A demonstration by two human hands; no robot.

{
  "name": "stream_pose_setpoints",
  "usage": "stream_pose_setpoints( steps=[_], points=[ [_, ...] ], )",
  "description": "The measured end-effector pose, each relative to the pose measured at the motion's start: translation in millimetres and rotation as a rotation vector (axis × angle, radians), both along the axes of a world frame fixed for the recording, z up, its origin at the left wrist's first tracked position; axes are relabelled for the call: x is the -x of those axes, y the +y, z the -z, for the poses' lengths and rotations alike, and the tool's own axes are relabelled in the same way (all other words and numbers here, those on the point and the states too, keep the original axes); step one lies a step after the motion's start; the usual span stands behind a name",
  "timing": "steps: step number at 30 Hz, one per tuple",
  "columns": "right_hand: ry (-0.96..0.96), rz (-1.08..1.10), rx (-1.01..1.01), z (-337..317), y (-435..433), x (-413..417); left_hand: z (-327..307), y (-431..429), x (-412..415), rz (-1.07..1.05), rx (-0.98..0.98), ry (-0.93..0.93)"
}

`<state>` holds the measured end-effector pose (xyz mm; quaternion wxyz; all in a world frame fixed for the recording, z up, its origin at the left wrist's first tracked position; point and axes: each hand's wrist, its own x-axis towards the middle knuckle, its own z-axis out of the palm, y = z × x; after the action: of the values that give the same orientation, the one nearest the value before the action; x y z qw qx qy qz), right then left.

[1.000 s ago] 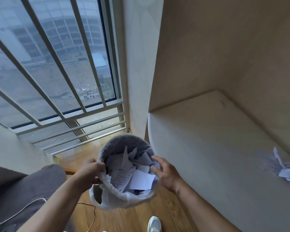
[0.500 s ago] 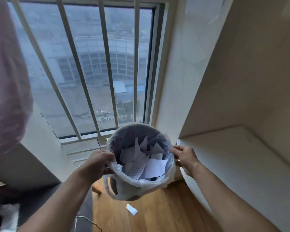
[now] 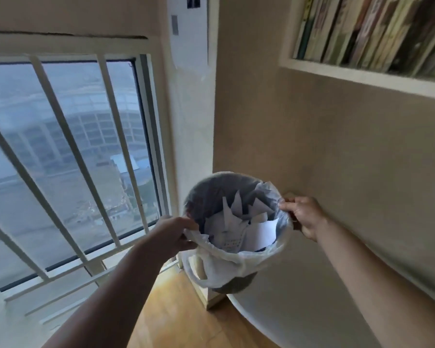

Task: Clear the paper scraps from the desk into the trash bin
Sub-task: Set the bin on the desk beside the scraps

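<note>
I hold a round grey trash bin [image 3: 226, 287] in the air in front of me, lined with a thin white plastic bag. My left hand [image 3: 172, 236] grips its left rim and my right hand [image 3: 303, 216] grips its right rim. White paper scraps [image 3: 246, 227] lie piled inside the bin, some standing on edge. The pale desk [image 3: 281, 315] shows only as a curved edge under my right arm, below the bin.
A barred window [image 3: 68, 162] fills the left, with a white pillar [image 3: 191, 101] beside it. A shelf of books [image 3: 377, 31] hangs on the beige wall at the upper right. Wooden floor [image 3: 176, 312] lies below the bin.
The bin has risen in both hands and the view has tilted up and to the right. The bookshelf has come into sight, and the desk top and the scrap on the floor have dropped out.
</note>
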<state>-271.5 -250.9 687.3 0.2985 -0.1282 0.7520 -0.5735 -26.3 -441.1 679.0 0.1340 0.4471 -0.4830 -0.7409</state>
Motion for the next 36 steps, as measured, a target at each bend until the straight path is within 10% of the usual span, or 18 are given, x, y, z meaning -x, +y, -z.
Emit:
stream_pose_setpoints(
  steps=[20, 27, 36],
  points=[
    [-0.125, -0.003, 0.050, 44, 26, 133, 25, 13, 142, -0.012, 0.216, -0.229],
    [-0.179, 0.145, 0.120, 60, 70, 126, -5, 23, 154, 0.007, 0.918, -0.637],
    [-0.187, 0.321, 0.120, 85, 159, 61, -70, 142, 187, 0.310, 0.701, 0.102]
  ],
)
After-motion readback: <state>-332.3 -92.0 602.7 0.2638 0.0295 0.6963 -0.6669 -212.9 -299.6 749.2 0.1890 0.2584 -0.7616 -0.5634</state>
